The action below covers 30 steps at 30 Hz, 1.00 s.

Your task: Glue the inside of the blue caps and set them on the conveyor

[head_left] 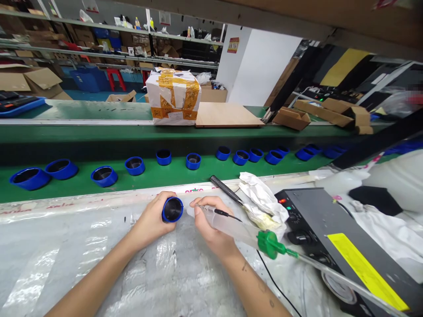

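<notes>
My left hand (152,218) is wrapped round a blue ring-shaped cup with a black inside (172,209), its open face tilted toward me. In my right hand (211,224) lies a clear dispensing syringe (243,231), held like a pen, with a green cap (271,245) and an air tube (343,281) at its back end. A black cable runs along the barrel. The syringe's tip points at the cup's right rim, close to it; whether they touch I cannot tell.
Several more blue cups (135,166) stand along the green conveyor belt (148,176) ahead. To the right sit a grey dispenser box (350,237) with lit indicators, crumpled white tissue (261,198) and a black-handled tool (226,189). A taped carton (175,97) stands on the ledge behind.
</notes>
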Each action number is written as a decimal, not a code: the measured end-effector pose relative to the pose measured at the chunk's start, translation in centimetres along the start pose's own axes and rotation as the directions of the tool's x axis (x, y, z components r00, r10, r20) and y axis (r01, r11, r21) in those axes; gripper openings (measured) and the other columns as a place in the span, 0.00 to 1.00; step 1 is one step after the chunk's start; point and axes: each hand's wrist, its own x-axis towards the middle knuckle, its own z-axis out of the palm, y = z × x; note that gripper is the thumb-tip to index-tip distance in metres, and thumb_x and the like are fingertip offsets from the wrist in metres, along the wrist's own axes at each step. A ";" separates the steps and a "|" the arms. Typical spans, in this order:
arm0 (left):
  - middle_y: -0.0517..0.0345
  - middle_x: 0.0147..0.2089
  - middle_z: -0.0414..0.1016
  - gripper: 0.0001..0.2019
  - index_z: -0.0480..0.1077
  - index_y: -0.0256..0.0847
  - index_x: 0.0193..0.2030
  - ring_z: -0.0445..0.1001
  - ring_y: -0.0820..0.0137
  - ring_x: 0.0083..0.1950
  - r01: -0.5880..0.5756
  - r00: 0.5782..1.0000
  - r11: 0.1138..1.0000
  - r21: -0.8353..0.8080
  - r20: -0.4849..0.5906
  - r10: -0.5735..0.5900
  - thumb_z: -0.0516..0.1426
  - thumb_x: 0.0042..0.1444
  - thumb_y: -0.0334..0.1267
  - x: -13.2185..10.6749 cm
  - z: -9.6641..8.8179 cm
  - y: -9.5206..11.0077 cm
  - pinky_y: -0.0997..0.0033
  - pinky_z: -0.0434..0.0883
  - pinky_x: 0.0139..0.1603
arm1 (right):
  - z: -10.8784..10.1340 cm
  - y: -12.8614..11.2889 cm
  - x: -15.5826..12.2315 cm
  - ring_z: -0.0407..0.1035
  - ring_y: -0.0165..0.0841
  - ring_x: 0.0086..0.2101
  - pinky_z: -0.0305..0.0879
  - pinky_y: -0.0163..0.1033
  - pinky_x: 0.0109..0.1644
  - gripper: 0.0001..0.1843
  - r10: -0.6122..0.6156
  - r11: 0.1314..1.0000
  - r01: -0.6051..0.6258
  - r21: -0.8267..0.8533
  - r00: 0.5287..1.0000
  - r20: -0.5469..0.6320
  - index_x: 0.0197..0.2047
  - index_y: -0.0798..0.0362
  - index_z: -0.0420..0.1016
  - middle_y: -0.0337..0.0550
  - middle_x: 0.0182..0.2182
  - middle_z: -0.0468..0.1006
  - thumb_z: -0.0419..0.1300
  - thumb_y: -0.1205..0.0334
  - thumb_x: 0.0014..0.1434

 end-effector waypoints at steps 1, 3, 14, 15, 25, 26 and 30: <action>0.53 0.52 0.77 0.27 0.67 0.45 0.53 0.78 0.55 0.53 0.000 1.000 1.000 -0.002 0.002 0.000 0.59 0.41 0.30 0.0 0.0 0.0 0.56 0.75 0.56 | 0.0 0.0 0.0 0.82 0.36 0.35 0.76 0.40 0.41 0.05 0.000 1.000 0.000 -0.002 1.000 0.001 0.37 0.48 0.76 0.41 0.34 0.86 0.65 0.68 0.58; 0.53 0.52 0.77 0.27 0.67 0.44 0.52 0.78 0.55 0.52 0.004 1.000 1.000 -0.002 0.009 -0.004 0.59 0.41 0.30 0.0 -0.1 0.1 0.56 0.75 0.56 | 0.0 -0.1 0.0 0.81 0.36 0.34 0.76 0.39 0.40 0.04 0.005 1.000 -0.005 -0.008 1.000 0.006 0.37 0.48 0.76 0.41 0.34 0.86 0.64 0.67 0.59; 0.54 0.50 0.77 0.25 0.67 0.45 0.51 0.78 0.56 0.51 0.027 1.000 1.000 -0.017 0.016 -0.026 0.60 0.42 0.31 0.1 -0.2 0.4 0.57 0.75 0.54 | -0.2 0.1 -0.1 0.81 0.38 0.33 0.74 0.41 0.38 0.01 0.063 0.997 -0.059 -0.054 0.995 0.076 0.35 0.48 0.75 0.41 0.30 0.85 0.63 0.63 0.58; 0.54 0.50 0.77 0.25 0.67 0.45 0.51 0.78 0.56 0.51 0.025 1.000 1.000 -0.017 0.017 -0.025 0.60 0.42 0.31 0.1 -0.2 0.4 0.57 0.75 0.54 | -0.2 0.1 0.0 0.81 0.38 0.33 0.74 0.41 0.37 0.01 0.067 0.996 -0.063 -0.059 0.995 0.079 0.35 0.48 0.75 0.41 0.30 0.85 0.63 0.63 0.58; 0.55 0.49 0.76 0.25 0.67 0.44 0.51 0.77 0.58 0.50 -0.018 0.999 1.000 -0.022 0.026 0.018 0.59 0.43 0.30 0.1 -0.2 0.4 0.60 0.73 0.51 | -0.2 -0.1 0.0 0.79 0.38 0.30 0.74 0.43 0.38 0.01 0.124 0.992 -0.120 -0.044 0.988 0.090 0.33 0.48 0.75 0.42 0.29 0.85 0.64 0.61 0.56; 0.55 0.49 0.76 0.24 0.67 0.44 0.50 0.77 0.59 0.49 -0.016 0.999 1.000 -0.027 0.030 0.017 0.59 0.43 0.30 0.1 -0.2 0.4 0.60 0.73 0.51 | -0.1 -0.2 0.0 0.79 0.38 0.30 0.73 0.43 0.37 0.01 0.128 0.992 -0.125 -0.033 0.987 0.098 0.33 0.48 0.75 0.42 0.29 0.85 0.63 0.61 0.56; 0.55 0.48 0.76 0.23 0.67 0.44 0.50 0.77 0.59 0.48 -0.005 0.999 0.999 -0.047 0.040 0.007 0.60 0.44 0.30 0.1 -0.4 0.7 0.60 0.73 0.50 | 0.2 -0.5 -0.2 0.78 0.37 0.28 0.72 0.41 0.35 0.01 0.155 0.987 -0.158 0.013 0.980 0.123 0.32 0.48 0.75 0.42 0.29 0.85 0.63 0.62 0.56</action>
